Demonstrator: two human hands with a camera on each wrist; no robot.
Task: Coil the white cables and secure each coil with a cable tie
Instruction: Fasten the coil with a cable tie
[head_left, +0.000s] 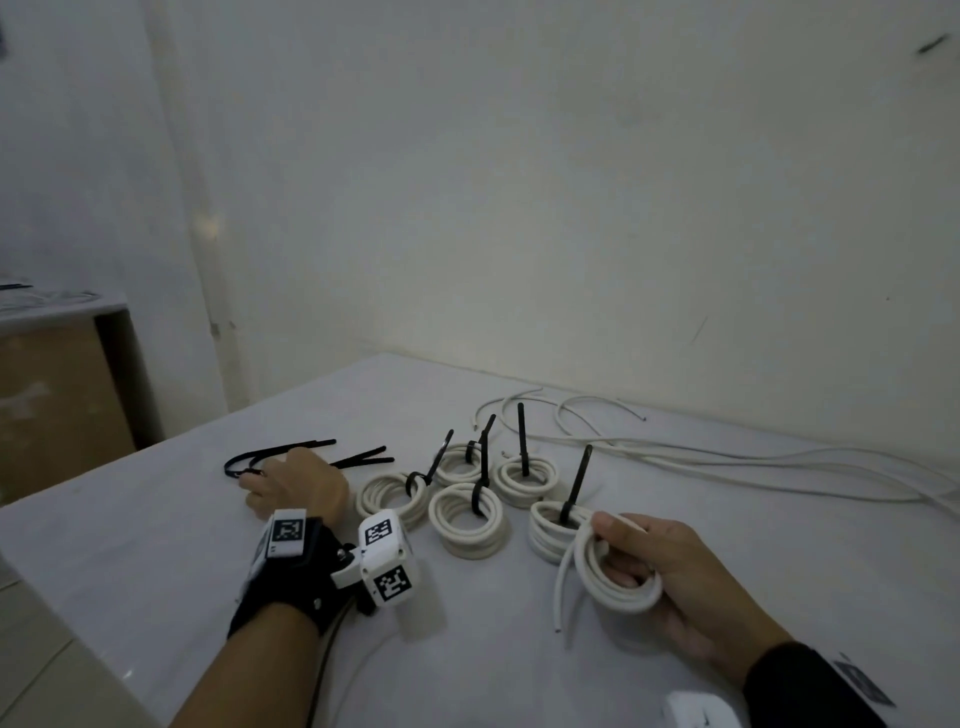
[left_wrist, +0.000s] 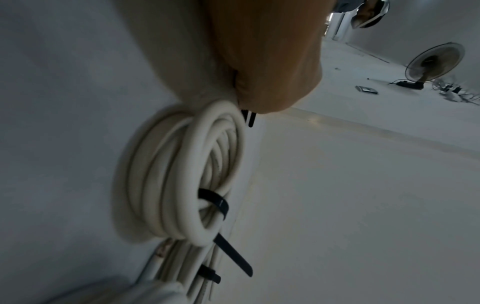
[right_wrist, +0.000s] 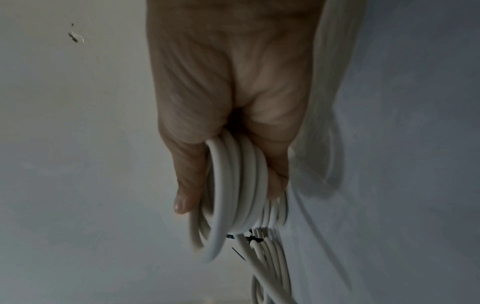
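My right hand (head_left: 618, 551) grips an untied coil of white cable (head_left: 623, 587) just above the table at the front right. Its thumb lies on top and its fingers pass through the loops; both cable ends hang down to the left. In the right wrist view the same coil (right_wrist: 233, 185) is wedged between thumb and fingers (right_wrist: 278, 185). My left hand (head_left: 257, 480) reaches among loose black cable ties (head_left: 291, 449) at the left and pinches one. Between the hands lie several tied coils (head_left: 470, 519), each with a black tie tail sticking up; one of them (left_wrist: 182, 174) fills the left wrist view.
Loose white cables (head_left: 727, 462) sprawl along the back right of the white table (head_left: 156, 545), near the wall. The table's left edge drops off beside a wooden cabinet (head_left: 57, 395). A standing fan (left_wrist: 436, 61) shows far off in the left wrist view.
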